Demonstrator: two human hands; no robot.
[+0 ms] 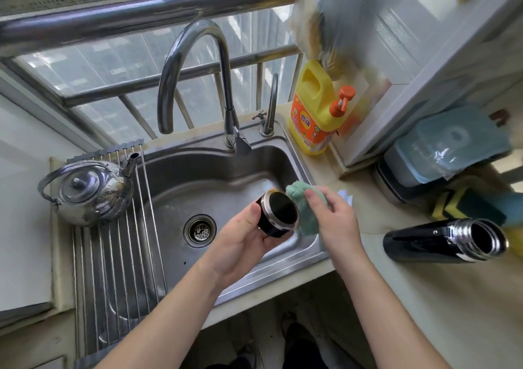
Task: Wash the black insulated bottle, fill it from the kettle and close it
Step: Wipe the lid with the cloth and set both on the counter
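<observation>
Over the sink point(215, 170), left hand point(243, 238) grips the lid point(278, 213), face up for wiping. Right hand point(331, 216) pinches the green cloth point(302, 207) against it. Bottle point(441, 241) lies open right of sink.

A steel sink point(283, 264) is set into a pale surface point(424, 298), with a round drain strainer point(199, 231) in its floor. 2 taps stand behind it: a tall curved faucet point(195, 37) and a thin tap point(270, 108). A yellow detergent jug point(314, 114) with an orange pump point(341, 101) stands beside them. A rod rack point(113, 255) covers the sink's left.
</observation>
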